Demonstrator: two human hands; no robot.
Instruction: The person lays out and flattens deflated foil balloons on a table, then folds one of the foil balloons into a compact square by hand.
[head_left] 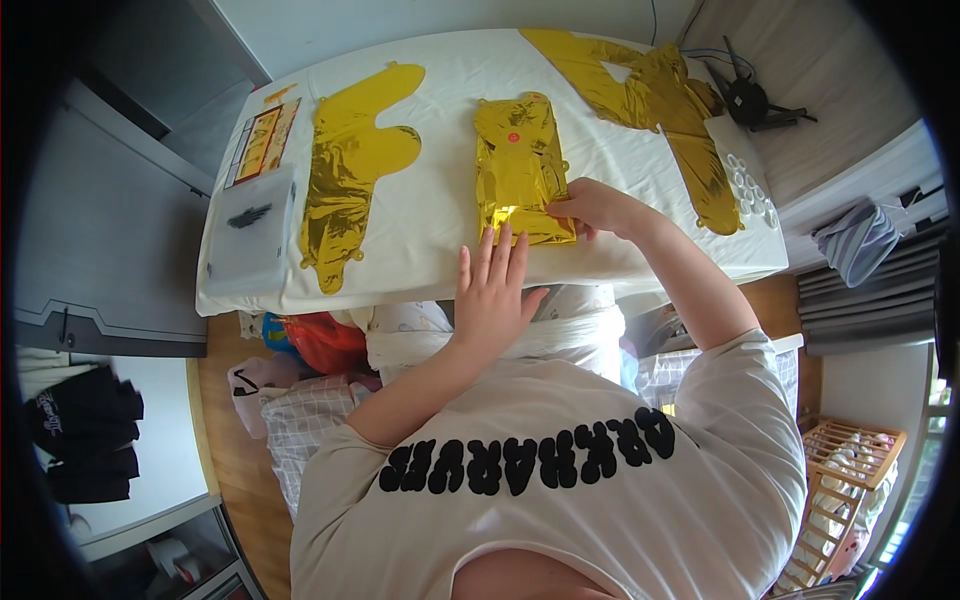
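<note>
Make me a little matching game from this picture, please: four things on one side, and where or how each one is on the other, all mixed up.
Column one:
1. Left hand
2. Right hand
3. Translucent package
4. Striped cloth

Column two:
A. Lying at the left end of the white tablecloth
B. Fingers curled at the right side of the folded gold foil
C. Hanging beyond the tablecloth's right end
D. Fingers outstretched at the foil's near edge

Pairs: 1-D, 2-B, 3-A, 4-C
</note>
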